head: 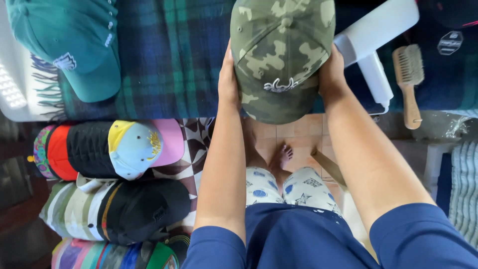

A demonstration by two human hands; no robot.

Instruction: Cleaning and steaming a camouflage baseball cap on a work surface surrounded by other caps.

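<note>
Both hands grip one camouflage cap [281, 55], the left hand [228, 79] flat against its left side and the right hand [331, 74] clasped on its right side, fingers tucked behind the crown. The cap hangs in the air between them, brim pointing back toward the person, its crown over the near edge of the plaid blanket [169, 55] that covers the desk.

From the head view, the step in hand looks like holding the cap up square for a look or a shaping. It is lifted, not laid down. Whatever comes after calls for an even hold on both sides so the crown keeps its form, and room on the blanket between the teal cap [74, 45] at the left and the white hair dryer [373, 45] and wooden brush [409, 82] at the right.

Both forearms reach straight forward, nearly parallel, elbows low by the blue sleeves, wrists level with the brim. Below and to the left, stacks of caps [114, 184] lie in rows, well apart from the hands.
</note>
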